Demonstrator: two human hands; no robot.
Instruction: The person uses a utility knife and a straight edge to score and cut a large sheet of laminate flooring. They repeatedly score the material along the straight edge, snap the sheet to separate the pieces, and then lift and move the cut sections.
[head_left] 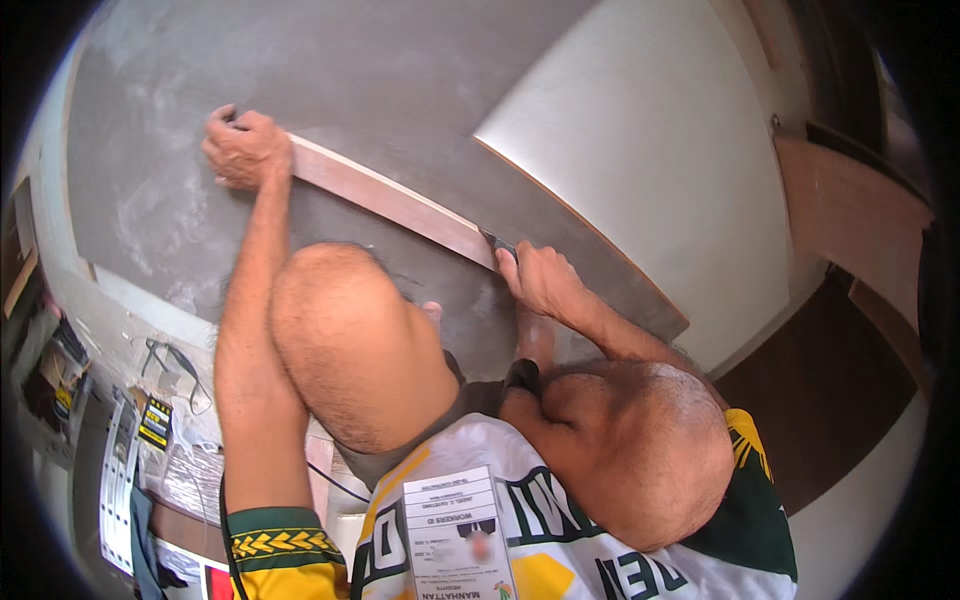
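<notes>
A long, narrow wooden strip (390,203) with a pale upper edge runs slantwise in front of my knees, over a grey, dusty surface. My left hand (247,150) has its fingers curled round the strip's far left end. At the nearer right end, my right hand (545,278) grips a small dark tool (496,241) with a pointed tip, which looks like a utility knife. Its tip meets the strip's upper edge. My palm hides most of its handle.
A white panel (650,160) with a brown edge lies to the right of the strip. Brown boards (850,215) stand farther right. At lower left are an aluminium ladder (117,480), a black-and-yellow box (156,422) and a dark cable (178,362). My bare knees flank the work.
</notes>
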